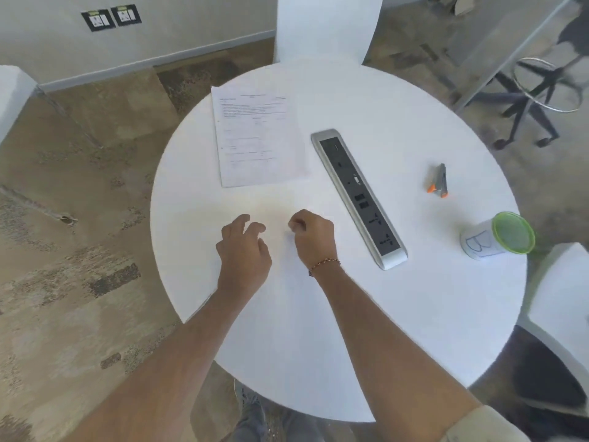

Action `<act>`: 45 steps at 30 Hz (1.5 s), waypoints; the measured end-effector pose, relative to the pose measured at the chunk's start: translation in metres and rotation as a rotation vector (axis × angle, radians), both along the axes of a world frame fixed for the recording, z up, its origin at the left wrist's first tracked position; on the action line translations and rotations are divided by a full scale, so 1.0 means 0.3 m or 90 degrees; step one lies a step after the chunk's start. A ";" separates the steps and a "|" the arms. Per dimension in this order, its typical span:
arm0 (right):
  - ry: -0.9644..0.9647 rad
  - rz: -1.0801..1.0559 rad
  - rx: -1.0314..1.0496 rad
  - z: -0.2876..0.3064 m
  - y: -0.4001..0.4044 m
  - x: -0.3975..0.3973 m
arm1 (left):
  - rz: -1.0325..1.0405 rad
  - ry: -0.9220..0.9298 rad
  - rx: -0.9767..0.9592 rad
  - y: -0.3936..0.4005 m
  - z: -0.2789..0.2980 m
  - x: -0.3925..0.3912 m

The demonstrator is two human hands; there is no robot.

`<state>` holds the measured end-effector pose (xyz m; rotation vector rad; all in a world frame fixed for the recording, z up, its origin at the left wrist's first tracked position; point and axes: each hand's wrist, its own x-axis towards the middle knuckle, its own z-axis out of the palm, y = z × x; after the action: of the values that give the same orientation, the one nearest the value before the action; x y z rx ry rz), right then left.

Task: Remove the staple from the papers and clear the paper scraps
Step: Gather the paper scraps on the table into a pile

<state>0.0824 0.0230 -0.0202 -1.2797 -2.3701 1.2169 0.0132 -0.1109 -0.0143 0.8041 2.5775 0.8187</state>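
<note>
A: What are the hands holding?
B: Left hand (243, 247) hovers loosely spread, holding nothing. Right hand (314, 237) is curled tight; can't tell what it's pinching. Papers (259, 137) lie farther back on the table (414, 314), staple remover (439, 180) off right.

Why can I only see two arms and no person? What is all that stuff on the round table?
The camera sits on the person's head and looks down, so you see only their own arms, as if through their eyes. There is just this one picture.

The left hand hovers over the white round table with fingers loosely spread. The right hand is curled, fingertips pinched together. It may hold something tiny, but that is too small to see.

On the table lie printed papers, a long grey power strip with sockets, a small grey and orange staple remover, and a white cup with a green lid, lying on its side, with a letter B drawn on it. Nobody touches those things.
</note>
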 end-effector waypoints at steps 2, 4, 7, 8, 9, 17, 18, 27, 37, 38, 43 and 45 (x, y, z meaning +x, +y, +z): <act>0.000 -0.016 -0.006 0.007 0.002 0.051 | -0.017 0.000 -0.011 0.012 0.008 0.028; -0.003 -0.027 -0.003 0.014 0.002 0.113 | -0.040 0.007 -0.022 0.027 0.020 0.068; -0.022 -0.034 0.011 0.017 -0.006 0.187 | -0.062 0.012 -0.035 0.038 0.028 0.121; -0.027 -0.039 0.014 0.018 -0.006 0.206 | -0.071 0.017 -0.037 0.041 0.029 0.134; -0.027 -0.048 0.017 0.020 -0.004 0.228 | -0.082 0.022 -0.038 0.044 0.032 0.150; -0.017 -0.125 0.004 0.049 0.050 0.415 | -0.134 0.037 -0.051 0.078 0.062 0.215; -0.009 -0.140 0.002 0.061 0.063 0.439 | -0.136 0.037 -0.055 0.084 0.065 0.218; -0.029 -0.250 0.084 0.158 0.295 0.654 | -0.194 0.053 -0.039 0.238 0.126 0.323; -0.087 -0.357 0.157 0.270 0.589 0.844 | -0.247 0.060 -0.017 0.455 0.159 0.453; -0.095 -0.367 0.175 0.279 0.619 0.855 | -0.246 0.055 -0.015 0.474 0.159 0.461; -0.147 -0.344 0.219 0.286 0.740 0.889 | -0.240 0.043 0.005 0.542 0.157 0.480; -0.194 -0.316 0.214 0.288 0.766 0.891 | -0.232 0.044 0.008 0.564 0.155 0.476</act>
<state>0.3496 0.2527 0.0663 -1.8718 -2.1109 0.4871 0.1560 0.0582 0.0322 1.2763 2.3761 0.7039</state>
